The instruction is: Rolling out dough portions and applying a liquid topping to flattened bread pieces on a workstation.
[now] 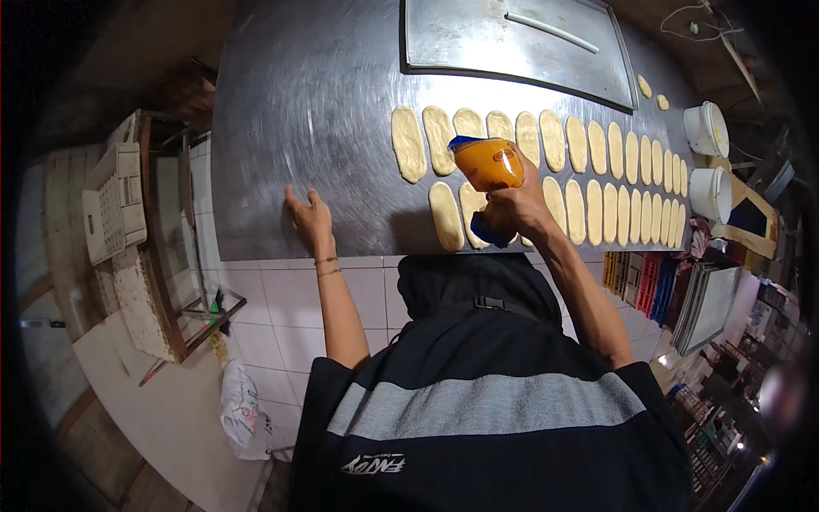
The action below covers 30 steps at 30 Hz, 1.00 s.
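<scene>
My right hand [526,203] is gripping an orange bag [488,164] above dough [409,145]; my left hand [313,224], at left, loosely spread, is holding nothing.

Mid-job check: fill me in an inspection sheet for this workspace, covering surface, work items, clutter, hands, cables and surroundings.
Surface: metal table, shiny, marked with swirling scratches.
Work items: dough strips in two rows, flat and elongated; orange pouch with blue parts, held above them.
Clutter: metal tray behind the strips, white rod lying on it; two white tubs at the table's right end.
Hands: left hand empty, fingers spread, contact with the table unclear; right hand gripping the pouch.
Cables: nothing seen near the hands.
Surroundings: tiled floor; pale crate and white bag at left.
</scene>
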{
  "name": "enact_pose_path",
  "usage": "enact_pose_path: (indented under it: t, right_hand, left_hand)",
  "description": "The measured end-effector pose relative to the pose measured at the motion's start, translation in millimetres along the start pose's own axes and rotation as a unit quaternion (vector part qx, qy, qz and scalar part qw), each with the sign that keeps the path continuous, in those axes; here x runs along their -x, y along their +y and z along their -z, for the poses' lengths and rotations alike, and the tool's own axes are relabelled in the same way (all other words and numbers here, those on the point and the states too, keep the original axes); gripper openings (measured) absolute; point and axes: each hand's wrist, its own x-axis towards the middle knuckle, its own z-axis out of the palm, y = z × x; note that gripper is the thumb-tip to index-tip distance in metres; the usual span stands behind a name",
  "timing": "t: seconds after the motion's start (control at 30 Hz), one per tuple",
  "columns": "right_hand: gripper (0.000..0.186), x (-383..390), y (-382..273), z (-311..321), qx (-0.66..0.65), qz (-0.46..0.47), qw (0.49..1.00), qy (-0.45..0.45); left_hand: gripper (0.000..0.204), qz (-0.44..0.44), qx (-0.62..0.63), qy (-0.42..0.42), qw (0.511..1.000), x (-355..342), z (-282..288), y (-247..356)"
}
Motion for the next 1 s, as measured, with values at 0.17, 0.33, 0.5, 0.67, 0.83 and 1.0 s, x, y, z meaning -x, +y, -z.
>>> enact_pose_path:
  t: [0.17,0.33,0.5,0.67,0.83,1.0]
  right_hand:
    - [0.052,-1.7,-24.0,14.1,0.09,-0.017,0.995,-0.026]
    - [0.039,-23.4,-17.3,37.9,0.177,0.102,0.978,-0.038]
    - [0.044,-56.4,-21.3,47.1,0.194,0.007,0.98,-0.039]
    - [0.063,-89.1,4.1,57.4,0.202,-0.006,0.973,-0.112]
    - [0.059,-109.7,5.0,66.5,0.22,0.004,0.971,-0.094]
    - [0.052,-115.5,2.6,55.9,0.242,-0.044,0.968,-0.053]
  left_hand:
    - [0.063,-0.018,-0.327,0.162,0.931,-7.5,-57.4,-12.0]
    - [0.062,-0.04,-0.395,0.177,0.901,27.3,-90.7,10.0]
    - [0.064,-0.062,-0.371,0.186,0.908,42.7,-93.4,31.2]
    - [0.064,-0.054,-0.362,0.177,0.914,59.4,-100.8,39.5]
    - [0.063,-0.038,-0.336,0.169,0.926,82.2,-107.2,59.3]
    - [0.065,-0.048,-0.346,0.161,0.923,89.7,-100.1,65.2]
